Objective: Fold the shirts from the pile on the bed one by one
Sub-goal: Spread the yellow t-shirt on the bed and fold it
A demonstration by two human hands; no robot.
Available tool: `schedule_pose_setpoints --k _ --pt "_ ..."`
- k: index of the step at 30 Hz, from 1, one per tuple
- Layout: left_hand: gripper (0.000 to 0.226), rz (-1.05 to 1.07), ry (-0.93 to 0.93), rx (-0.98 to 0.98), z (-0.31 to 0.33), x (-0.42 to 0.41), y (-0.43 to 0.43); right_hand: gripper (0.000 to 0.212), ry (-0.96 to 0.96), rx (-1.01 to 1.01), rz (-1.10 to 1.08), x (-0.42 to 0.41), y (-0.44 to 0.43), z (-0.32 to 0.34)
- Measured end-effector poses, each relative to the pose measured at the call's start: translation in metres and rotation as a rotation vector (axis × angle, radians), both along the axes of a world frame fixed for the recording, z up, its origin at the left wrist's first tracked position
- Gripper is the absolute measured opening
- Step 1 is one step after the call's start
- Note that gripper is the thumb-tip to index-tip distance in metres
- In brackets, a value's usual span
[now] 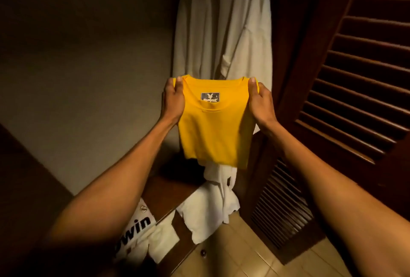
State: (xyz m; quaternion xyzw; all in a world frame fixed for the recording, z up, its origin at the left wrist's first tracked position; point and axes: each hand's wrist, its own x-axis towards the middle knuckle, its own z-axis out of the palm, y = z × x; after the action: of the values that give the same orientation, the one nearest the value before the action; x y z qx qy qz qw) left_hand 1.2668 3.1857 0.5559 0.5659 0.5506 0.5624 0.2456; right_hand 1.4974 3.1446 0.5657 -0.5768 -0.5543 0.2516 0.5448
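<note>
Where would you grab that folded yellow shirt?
Take the yellow shirt at its two top corners, one from each side, as the left hand and right hand do. It hangs flat and folded, so even support there should keep it neat.

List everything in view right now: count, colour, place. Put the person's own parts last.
yellow shirt: one, yellow, folded, held up mid-frame, neck label facing the camera
robe: one, white, hanging at the back behind the shirt
white cloth: count unclear, white, draped over the ledge below the shirt
lettered garment: one, white with black letters, lower left
wooden ledge: one, dark brown, under the white cloth
louvred door: one, dark brown, right side
tiled floor: beige, bottom
wall: grey-beige, left
left-hand grip: one, holds the shirt's top left corner
right-hand grip: one, holds the shirt's top right corner
</note>
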Motion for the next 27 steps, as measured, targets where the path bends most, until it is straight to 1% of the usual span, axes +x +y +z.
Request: schedule_pose_setpoints --k 2,4,6,9,11,12,14,15,16,17,18,19,20,21,23,24,26,27 --pt "0.032 0.06 0.022 -0.013 -0.01 -0.013 0.023 0.064 0.043 -0.044 0.019 -0.013 0.039 -0.014" --pt "0.037 0.119 0.036 -0.027 -0.024 -0.027 0.04 0.066 0.083 -0.088 0.043 -0.029 0.078 -0.032" --pt "0.037 0.189 0.027 -0.059 -0.047 -0.044 0.055 0.057 0.129 -0.142 0.087 -0.049 0.107 -0.053" --pt "0.03 0.297 0.036 -0.124 -0.091 -0.073 0.073 0.047 0.191 -0.232 0.177 -0.085 0.149 -0.097" --pt "0.025 0.355 0.107 -0.201 -0.121 -0.099 0.074 0.039 0.195 -0.287 0.257 -0.114 0.17 -0.13" --pt "0.023 0.337 0.174 -0.261 -0.138 -0.113 0.072 0.035 0.192 -0.326 0.294 -0.128 0.179 -0.149" --pt "0.04 0.318 0.345 -0.399 -0.182 -0.144 0.059 0.035 0.142 -0.386 0.375 -0.154 0.188 -0.189" --pt "0.045 0.327 0.386 -0.417 -0.207 -0.16 0.051 0.035 0.108 -0.408 0.44 -0.167 0.189 -0.211" --pt "0.045 0.351 0.405 -0.409 -0.228 -0.171 0.042 0.037 0.083 -0.44 0.503 -0.18 0.19 -0.236" --pt "0.04 0.39 0.403 -0.406 -0.248 -0.182 0.034 0.045 0.065 -0.496 0.557 -0.195 0.19 -0.257" --pt "0.03 0.456 0.309 -0.424 -0.261 -0.189 0.024 0.055 0.041 -0.565 0.593 -0.21 0.19 -0.278" --pt "0.019 0.536 0.214 -0.444 -0.275 -0.195 0.013 0.059 0.014 -0.638 0.612 -0.225 0.188 -0.298" --pt "0.017 0.619 0.138 -0.48 -0.291 -0.201 0.004 0.057 0.001 -0.676 0.637 -0.238 0.18 -0.312" --pt "0.014 0.689 0.121 -0.515 -0.304 -0.207 -0.007 0.053 -0.008 -0.704 0.664 -0.252 0.171 -0.325" --pt "0.036 0.802 0.089 -0.543 -0.336 -0.218 -0.031 0.047 -0.014 -0.749 0.712 -0.273 0.153 -0.353" --pt "0.042 0.855 0.083 -0.541 -0.353 -0.225 -0.043 0.045 0.0 -0.764 0.731 -0.282 0.144 -0.367" --pt "0.043 0.902 0.146 -0.61 -0.384 -0.238 -0.063 0.043 0.004 -0.803 0.778 -0.294 0.126 -0.394" --pt "0.044 0.949 0.117 -0.683 -0.392 -0.24 -0.066 0.042 -0.004 -0.824 0.797 -0.299 0.117 -0.406"
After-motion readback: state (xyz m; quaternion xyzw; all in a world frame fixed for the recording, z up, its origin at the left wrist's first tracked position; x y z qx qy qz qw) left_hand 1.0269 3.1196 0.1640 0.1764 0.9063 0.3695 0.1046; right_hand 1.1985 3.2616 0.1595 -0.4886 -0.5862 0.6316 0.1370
